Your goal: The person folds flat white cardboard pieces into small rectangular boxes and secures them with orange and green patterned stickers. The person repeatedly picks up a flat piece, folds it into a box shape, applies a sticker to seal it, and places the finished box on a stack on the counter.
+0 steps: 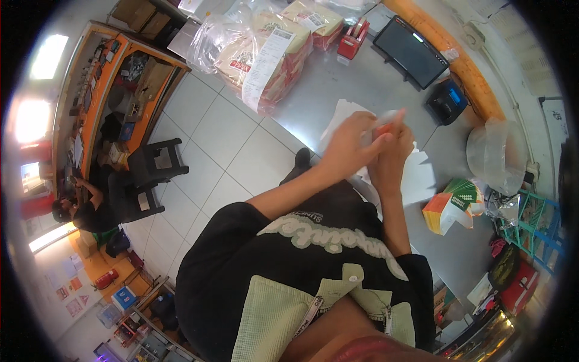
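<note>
Whether the blurred fingers point(360, 123) grip anything, I cannot tell; a printed label point(268, 65) marks the bagged packs point(293, 65).

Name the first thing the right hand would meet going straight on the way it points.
Probably the black-framed screen, across the steel table. The right hand is partly blurred and its height unclear, so it might pass above.

Open counter point(319, 81) between bagged packs point(291, 67) and tablet point(412, 51), plastic tub point(491, 157) blocking right
</note>
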The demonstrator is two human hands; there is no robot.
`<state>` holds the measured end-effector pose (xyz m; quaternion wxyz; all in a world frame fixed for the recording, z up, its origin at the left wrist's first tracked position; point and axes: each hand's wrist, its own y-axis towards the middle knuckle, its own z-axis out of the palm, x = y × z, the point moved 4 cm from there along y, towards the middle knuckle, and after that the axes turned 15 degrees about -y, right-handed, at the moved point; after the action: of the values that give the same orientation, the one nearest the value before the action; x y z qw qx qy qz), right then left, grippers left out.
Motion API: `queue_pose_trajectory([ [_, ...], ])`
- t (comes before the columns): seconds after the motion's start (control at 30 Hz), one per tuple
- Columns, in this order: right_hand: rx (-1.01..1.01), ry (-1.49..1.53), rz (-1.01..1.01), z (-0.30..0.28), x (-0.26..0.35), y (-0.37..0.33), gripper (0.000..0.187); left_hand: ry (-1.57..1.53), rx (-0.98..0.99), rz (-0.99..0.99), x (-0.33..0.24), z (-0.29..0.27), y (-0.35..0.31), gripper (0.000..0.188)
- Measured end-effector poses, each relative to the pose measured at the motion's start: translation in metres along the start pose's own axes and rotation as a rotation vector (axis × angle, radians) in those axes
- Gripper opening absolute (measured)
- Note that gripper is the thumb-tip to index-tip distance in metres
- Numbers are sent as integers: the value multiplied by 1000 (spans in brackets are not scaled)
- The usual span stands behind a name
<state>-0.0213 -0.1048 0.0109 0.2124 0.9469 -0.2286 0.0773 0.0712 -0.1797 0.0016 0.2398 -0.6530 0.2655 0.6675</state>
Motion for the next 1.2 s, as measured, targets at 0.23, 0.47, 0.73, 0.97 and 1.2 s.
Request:
queue_pose_trajectory([
  [0.23, 91, 533, -33, -2, -8, -10, 37, 85, -32, 164, -8, -22, 23, 17],
  [0.47, 126, 398, 96, -16, -35, 19, 17, 422, -183, 727, -49, -22, 30, 21],
  [0.73, 221, 816, 315, -28, -45, 17, 17, -222, 74, 36, -43, -31, 26, 31],
  [0.97, 125, 863, 301, -53, -35, 14, 11, -251, 116, -69, -56, -23, 20, 20],
  [1.2, -17, 1067, 361, -49, -19, 7, 14, -289, -32, -19, -31, -7, 10, 16],
])
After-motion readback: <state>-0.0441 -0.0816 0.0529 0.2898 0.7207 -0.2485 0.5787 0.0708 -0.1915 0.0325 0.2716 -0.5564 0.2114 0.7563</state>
